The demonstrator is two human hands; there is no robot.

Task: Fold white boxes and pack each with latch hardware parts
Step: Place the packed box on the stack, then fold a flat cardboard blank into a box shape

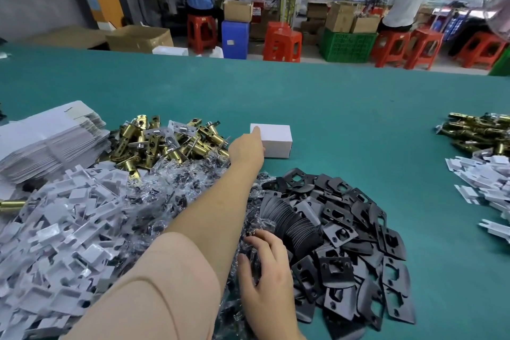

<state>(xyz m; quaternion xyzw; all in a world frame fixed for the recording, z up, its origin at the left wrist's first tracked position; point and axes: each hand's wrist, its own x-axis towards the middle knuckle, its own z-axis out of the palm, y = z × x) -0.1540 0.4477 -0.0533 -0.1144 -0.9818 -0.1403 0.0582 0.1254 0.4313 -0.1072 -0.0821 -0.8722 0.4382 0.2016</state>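
A closed white box (276,138) stands on the green table (345,119) beyond the parts piles. My left hand (246,148) reaches far out and holds its left end, one finger stretched along the top edge and the thumb against the front face. My right hand (266,268) lies close to me on a heap of clear screw bags (176,190), its bent fingers closing on one bag. Around it lie brass latch bolts (154,143), black strike plates (345,243), white plastic inserts (63,223) and a stack of flat white box blanks (47,138).
A second lot of brass latches (480,130) and white inserts (485,182) lies at the right edge. Bare green table stretches behind and to the right of the box. Beyond the table are red stools, crates, cartons and several seated people at benches.
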